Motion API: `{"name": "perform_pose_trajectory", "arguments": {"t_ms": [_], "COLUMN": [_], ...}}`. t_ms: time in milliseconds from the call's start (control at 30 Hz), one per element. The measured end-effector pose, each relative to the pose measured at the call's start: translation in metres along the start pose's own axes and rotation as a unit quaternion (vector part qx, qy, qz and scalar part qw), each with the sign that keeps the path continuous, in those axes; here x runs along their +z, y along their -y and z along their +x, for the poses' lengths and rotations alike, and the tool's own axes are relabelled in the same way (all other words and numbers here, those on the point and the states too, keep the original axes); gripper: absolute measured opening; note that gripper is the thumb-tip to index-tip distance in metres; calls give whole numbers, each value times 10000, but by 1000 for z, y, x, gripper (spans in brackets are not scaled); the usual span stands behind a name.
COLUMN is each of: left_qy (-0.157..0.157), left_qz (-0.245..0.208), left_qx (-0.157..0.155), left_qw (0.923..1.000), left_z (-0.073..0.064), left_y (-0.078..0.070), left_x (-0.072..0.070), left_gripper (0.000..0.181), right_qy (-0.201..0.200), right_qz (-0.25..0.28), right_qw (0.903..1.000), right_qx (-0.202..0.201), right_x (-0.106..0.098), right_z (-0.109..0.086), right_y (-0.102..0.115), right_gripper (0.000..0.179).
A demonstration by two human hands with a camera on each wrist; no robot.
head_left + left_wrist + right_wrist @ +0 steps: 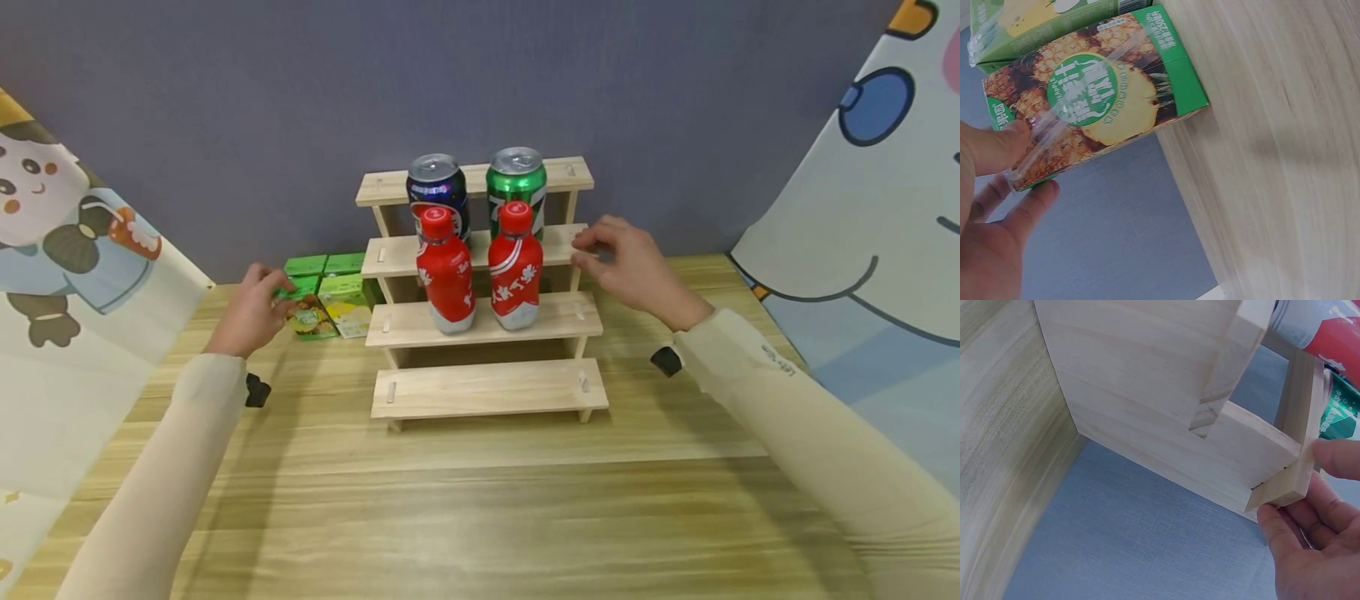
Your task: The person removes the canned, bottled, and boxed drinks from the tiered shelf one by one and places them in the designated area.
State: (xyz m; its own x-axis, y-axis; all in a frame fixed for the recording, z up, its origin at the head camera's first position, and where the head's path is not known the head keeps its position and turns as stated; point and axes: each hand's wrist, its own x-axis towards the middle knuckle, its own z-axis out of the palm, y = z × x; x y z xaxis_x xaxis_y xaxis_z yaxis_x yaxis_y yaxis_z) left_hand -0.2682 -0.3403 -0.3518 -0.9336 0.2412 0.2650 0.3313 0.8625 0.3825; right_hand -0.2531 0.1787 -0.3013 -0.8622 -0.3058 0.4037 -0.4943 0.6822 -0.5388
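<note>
"Well, the left hand (pixel 257 309)?"
"Pinching the pineapple carton (pixel 310 320), left on the bench (pixel 480 508); lift it straight, clear of the yellow-green carton (pixel 347 303)."
"And the right hand (pixel 630 262)?"
"Pinching the right edge of the wooden rack (pixel 487 388); steady it, never tug."

A wood-grain table (pixel 480 517) is carrying a stepped wooden shelf (pixel 487 390) and green cartons (pixel 345 308). Two red bottles (pixel 448 287) are standing on the shelf's second-lowest tier (pixel 558 313); two cans (pixel 517 181) are occupying the tier above (pixel 558 242).
</note>
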Motion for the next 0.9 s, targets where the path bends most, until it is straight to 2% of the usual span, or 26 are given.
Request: {"name": "perform_pose_trajectory", "arguments": {"t_ms": [100,167,333,467,633,900], "left_qy": [-164,-382,-913,-916,-934,-1116], "left_qz": [52,41,227,652,830,706], "left_qx": [78,283,1216,1735,1907,1976], "left_qw": [9998,9989,9881,9784,9737,9713], "left_z": [2,2,3,9,16,17], "left_y": [1,2,-9,-25,-32,-32], "left_x": [3,5,11,23,37,46], "left_gripper": [17,19,28,41,44,41], "right_qy": [25,42,72,27,32,21], "right_qz": [27,30,36,20,63,32], "right_qw": [10000,10000,10000,10000,10000,10000], "right_qx": [-25,-31,-45,-54,-34,-46], "right_x": [0,0,0,-2,-1,1], "right_z": [0,0,0,1,0,0], "right_y": [0,-1,0,-2,-2,-2], "right_gripper": [18,18,19,18,19,18]}}
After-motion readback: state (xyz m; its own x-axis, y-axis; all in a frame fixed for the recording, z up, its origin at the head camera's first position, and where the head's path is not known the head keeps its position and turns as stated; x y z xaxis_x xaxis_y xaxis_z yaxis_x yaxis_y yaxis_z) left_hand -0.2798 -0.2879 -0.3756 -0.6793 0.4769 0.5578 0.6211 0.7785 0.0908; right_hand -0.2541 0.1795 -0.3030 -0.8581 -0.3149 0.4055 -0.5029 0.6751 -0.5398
